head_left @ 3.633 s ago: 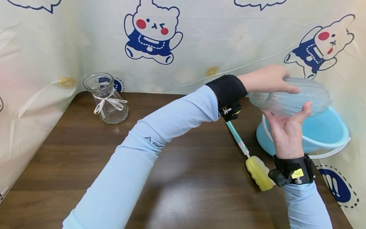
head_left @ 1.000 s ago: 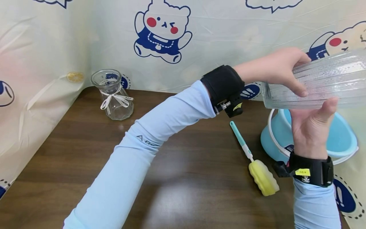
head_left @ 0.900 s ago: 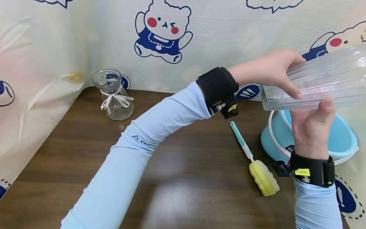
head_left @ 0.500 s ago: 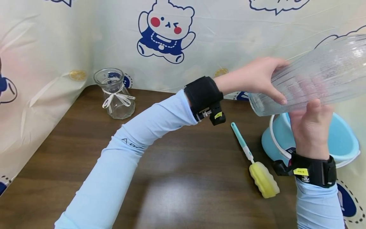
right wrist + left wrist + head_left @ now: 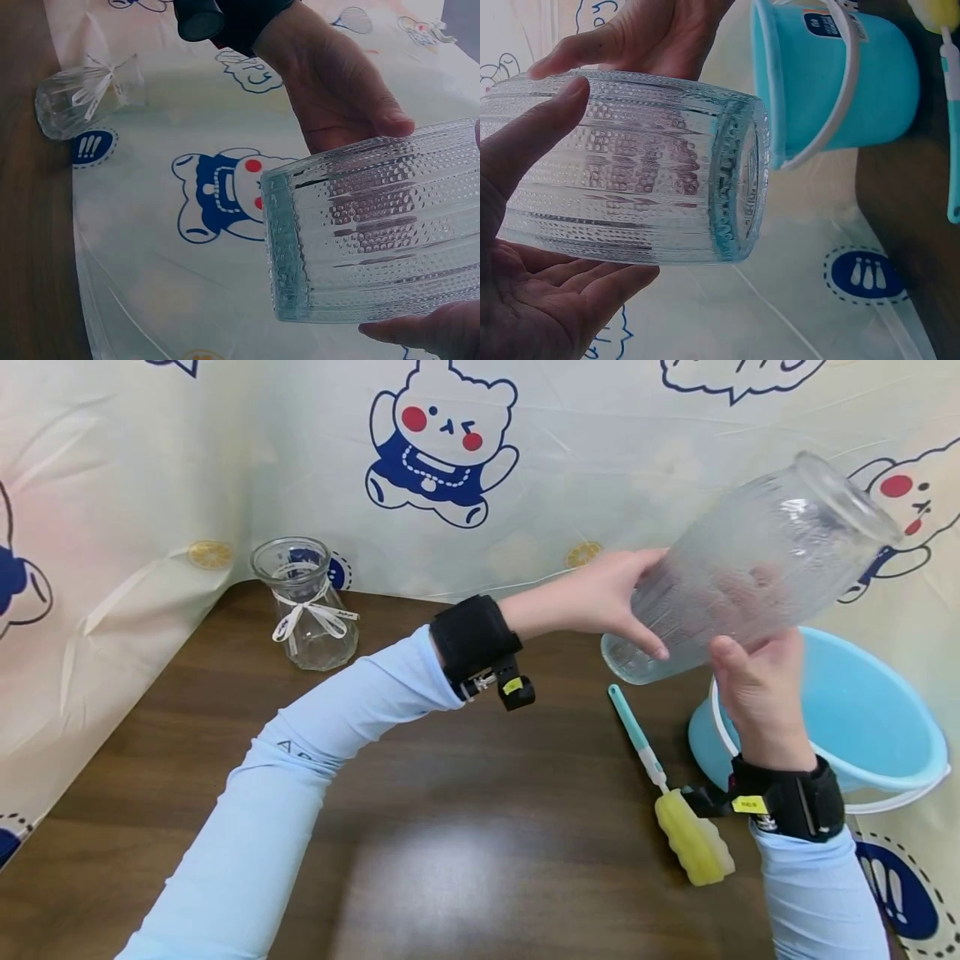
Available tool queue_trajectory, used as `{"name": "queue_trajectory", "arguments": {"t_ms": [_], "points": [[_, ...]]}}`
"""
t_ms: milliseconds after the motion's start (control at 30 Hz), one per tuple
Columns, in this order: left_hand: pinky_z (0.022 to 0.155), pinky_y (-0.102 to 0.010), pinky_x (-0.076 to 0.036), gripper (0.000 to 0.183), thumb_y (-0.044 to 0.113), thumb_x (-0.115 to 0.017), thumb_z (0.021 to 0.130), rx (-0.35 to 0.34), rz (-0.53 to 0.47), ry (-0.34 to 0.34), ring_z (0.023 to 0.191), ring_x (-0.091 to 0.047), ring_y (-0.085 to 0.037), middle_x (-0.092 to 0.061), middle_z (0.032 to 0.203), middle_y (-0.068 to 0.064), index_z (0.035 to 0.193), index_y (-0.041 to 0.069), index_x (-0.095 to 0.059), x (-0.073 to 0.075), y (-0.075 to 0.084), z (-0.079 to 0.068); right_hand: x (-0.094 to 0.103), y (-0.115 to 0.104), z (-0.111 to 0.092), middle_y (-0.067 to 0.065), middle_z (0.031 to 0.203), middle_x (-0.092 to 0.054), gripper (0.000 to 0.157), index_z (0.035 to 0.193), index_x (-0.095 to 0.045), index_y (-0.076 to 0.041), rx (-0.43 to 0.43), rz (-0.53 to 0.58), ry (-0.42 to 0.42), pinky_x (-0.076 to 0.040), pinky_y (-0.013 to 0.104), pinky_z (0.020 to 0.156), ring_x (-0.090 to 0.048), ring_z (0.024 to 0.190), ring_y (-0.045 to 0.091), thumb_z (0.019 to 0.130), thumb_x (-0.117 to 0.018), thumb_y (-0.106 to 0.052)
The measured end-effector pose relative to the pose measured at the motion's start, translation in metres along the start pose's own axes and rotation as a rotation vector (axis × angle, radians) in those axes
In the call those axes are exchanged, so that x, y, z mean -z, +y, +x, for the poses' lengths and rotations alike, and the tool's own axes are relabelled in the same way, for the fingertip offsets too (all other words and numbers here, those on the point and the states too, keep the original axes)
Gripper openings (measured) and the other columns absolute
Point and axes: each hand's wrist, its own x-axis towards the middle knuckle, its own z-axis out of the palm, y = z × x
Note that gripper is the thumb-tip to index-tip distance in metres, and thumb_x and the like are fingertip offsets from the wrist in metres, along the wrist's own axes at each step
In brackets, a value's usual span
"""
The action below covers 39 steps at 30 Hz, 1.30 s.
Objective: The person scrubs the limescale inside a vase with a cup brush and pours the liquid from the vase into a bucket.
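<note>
"Two broad surfaces: a pale, cartoon-printed sheet (image 5: 585,468), meeting the far edge of a brown wood-grain table (image 5: 450,810)."

"Next?"

"A smooth, light-blue plastic bucket (image 5: 862,702), then, above it in the head view, a clear, ribbed glass vase (image 5: 735,547) with tiny raised dots. Its long axis slants: mouth up to the right, base past the bucket's left side."

"Room?"

"Wood stretches left of the bucket to a small, white-bowed, clear glass jar (image 5: 318,643), well apart; near the bucket's left lies a yellow sponge brush (image 5: 651,766)."

"And the hands?"

"Left hand (image 5: 592,593) grips the base end, thumb apart from fingers; right hand (image 5: 768,693) clasps the middle."
</note>
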Motion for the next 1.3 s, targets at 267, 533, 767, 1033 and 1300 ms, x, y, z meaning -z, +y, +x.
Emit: {"name": "queue_trajectory", "arguments": {"t_ms": [267,533,767,1033,1300], "points": [[0.09,-0.025,-0.043,0.088,0.022,-0.082,0.067,-0.054,-0.21,0.099,0.117,-0.047,-0.016,-0.048,0.128,-0.007,0.137,0.005,-0.033,0.003,-0.034,-0.031,-0.017,0.024,0.007,0.014,0.12,-0.052,0.063,0.124,-0.046,-0.003,-0.066,-0.319,-0.011,-0.04,0.029,0.092,-0.047,0.111,0.027,0.069,-0.078,-0.005],[0.093,-0.029,-0.042,0.079,0.012,-0.081,0.067,0.002,-0.356,0.182,0.12,-0.046,-0.018,-0.049,0.128,-0.008,0.133,0.004,-0.038,0.007,-0.064,-0.059,-0.032,0.048,0.019,0.007,0.12,-0.05,0.069,0.127,-0.041,-0.008,-0.186,-0.518,-0.086,-0.041,0.029,0.09,-0.048,0.11,0.022,0.07,-0.079,-0.011],[0.093,-0.035,-0.043,0.079,0.008,-0.082,0.065,0.053,-0.377,0.252,0.121,-0.045,-0.021,-0.048,0.129,-0.009,0.131,0.004,-0.04,0.007,-0.086,-0.083,-0.043,0.078,0.027,0.009,0.125,-0.048,0.081,0.131,-0.037,-0.004,-0.172,-0.451,-0.207,-0.04,0.036,0.093,-0.047,0.113,0.024,0.065,-0.082,-0.019],[0.094,-0.038,-0.042,0.081,0.005,-0.082,0.063,0.125,-0.373,0.327,0.122,-0.044,-0.025,-0.046,0.131,-0.011,0.132,0.003,-0.039,0.008,-0.11,-0.106,-0.055,0.115,0.032,0.012,0.125,-0.047,0.087,0.132,-0.035,0.0,-0.173,-0.316,-0.257,-0.042,0.039,0.092,-0.048,0.112,0.026,0.062,-0.082,-0.02],[0.094,-0.039,-0.041,0.082,-0.002,-0.079,0.064,0.182,-0.429,0.414,0.122,-0.044,-0.028,-0.044,0.133,-0.014,0.134,0.002,-0.037,0.01,-0.138,-0.126,-0.073,0.151,0.039,0.015,0.127,-0.046,0.084,0.131,-0.036,0.004,-0.218,-0.221,-0.256,-0.04,0.039,0.095,-0.046,0.116,0.025,0.063,-0.081,-0.012]]}}
